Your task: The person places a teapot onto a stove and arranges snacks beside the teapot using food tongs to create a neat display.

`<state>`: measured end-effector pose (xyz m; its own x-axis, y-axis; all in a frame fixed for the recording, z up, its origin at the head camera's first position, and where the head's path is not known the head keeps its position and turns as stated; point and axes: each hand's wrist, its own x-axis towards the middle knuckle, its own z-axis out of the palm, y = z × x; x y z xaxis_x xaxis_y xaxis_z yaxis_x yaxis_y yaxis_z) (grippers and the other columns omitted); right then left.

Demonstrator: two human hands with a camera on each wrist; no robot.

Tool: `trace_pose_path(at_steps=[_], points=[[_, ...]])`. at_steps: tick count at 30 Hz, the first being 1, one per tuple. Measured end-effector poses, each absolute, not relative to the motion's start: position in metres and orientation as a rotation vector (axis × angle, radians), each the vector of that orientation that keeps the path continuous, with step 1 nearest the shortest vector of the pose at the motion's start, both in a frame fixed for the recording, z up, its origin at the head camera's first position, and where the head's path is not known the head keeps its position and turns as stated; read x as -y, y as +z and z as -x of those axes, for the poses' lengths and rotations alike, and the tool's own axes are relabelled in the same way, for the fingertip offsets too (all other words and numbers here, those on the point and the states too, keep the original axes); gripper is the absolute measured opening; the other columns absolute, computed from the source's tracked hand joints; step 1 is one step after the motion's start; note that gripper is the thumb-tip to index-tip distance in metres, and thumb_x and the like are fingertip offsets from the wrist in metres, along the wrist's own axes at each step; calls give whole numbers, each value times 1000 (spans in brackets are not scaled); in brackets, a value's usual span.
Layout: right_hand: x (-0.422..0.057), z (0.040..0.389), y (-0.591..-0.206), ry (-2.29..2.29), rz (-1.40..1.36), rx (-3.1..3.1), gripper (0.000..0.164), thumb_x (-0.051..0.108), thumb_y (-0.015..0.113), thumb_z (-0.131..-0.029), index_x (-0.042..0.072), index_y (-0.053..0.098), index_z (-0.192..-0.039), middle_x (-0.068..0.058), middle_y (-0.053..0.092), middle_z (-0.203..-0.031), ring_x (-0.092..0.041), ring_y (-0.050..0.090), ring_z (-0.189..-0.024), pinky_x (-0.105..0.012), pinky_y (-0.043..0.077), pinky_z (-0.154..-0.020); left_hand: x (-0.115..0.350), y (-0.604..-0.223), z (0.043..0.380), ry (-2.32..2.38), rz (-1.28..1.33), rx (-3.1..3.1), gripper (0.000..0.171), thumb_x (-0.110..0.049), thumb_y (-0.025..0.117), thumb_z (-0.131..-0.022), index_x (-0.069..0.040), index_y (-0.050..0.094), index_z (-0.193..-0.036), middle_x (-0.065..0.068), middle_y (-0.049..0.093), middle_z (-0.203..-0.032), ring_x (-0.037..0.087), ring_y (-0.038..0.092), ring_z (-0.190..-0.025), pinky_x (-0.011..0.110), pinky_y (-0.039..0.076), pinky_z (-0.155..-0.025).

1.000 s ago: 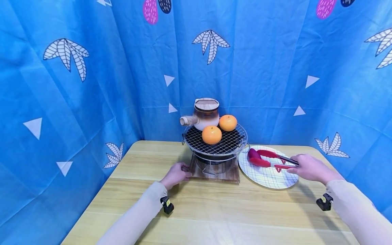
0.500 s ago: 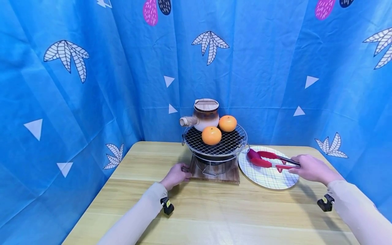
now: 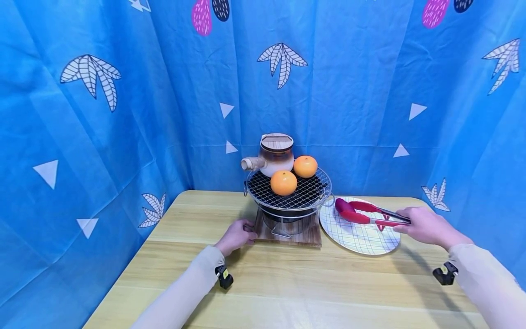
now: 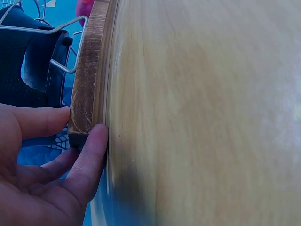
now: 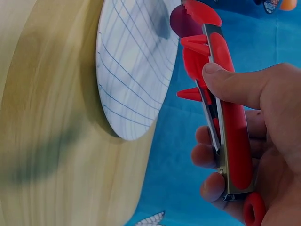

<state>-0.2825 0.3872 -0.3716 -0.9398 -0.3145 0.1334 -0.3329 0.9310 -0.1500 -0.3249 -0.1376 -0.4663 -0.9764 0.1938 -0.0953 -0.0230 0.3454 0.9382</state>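
Observation:
My left hand (image 3: 237, 236) pinches the near left corner of a brown wooden board (image 4: 86, 80), thumb on top and fingers beneath in the left wrist view. On this board stands a round grill (image 3: 287, 208). My right hand (image 3: 429, 227) grips red-and-metal tongs (image 5: 236, 136). The tips of the tongs hold a purple, rounded thing (image 3: 340, 205), whose kind I cannot tell. It appears a little above the white checked plate (image 5: 131, 80), which shows a shadow below it. Its far side is hidden by the red tips.
On the grill's mesh stand a lidded pot (image 3: 277, 157) with a side handle and two orange fruits (image 3: 283, 183). The pot is behind them. A wooden table (image 3: 263, 283) bears everything. Blue curtain (image 3: 349, 91) hangs behind and on both sides.
My right hand and the tongs have shifted slightly right, and the purple thing has moved with them away from the plate's left rim. My left hand has stayed at the board.

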Motion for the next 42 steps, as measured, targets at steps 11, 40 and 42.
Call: trace_pose_path(at_steps=[11, 40, 42], points=[[-404, 270, -351, 244, -420, 3002, 66, 39, 80, -84, -11, 64, -123, -7, 67, -88, -20, 53, -73, -29, 40, -57, 137, -468, 326, 1682, -155, -2428, 42, 1, 70, -86, 11, 54, -124, 22, 66, -106, 28, 73, -82, 37, 65, -78], [-402, 244, -301, 174, -366, 2983, 71, 42, 78, -85, -8, 60, -132, -38, 59, -128, -34, 62, -89, -32, 51, -55, 137, -468, 325, 1670, -165, -2445, 40, 2, 69, -88, 12, 54, -124, 24, 66, -109, 28, 73, -82, 36, 65, -78], [-401, 242, -297, 167, -353, 2983, 71, 42, 78, -86, -7, 59, -133, -38, 58, -128, -30, 59, -88, -27, 44, -52, 137, -468, 325, 1676, -165, -2446, 39, 2, 69, -87, 12, 55, -123, 24, 65, -111, 29, 73, -83, 37, 65, -78]])
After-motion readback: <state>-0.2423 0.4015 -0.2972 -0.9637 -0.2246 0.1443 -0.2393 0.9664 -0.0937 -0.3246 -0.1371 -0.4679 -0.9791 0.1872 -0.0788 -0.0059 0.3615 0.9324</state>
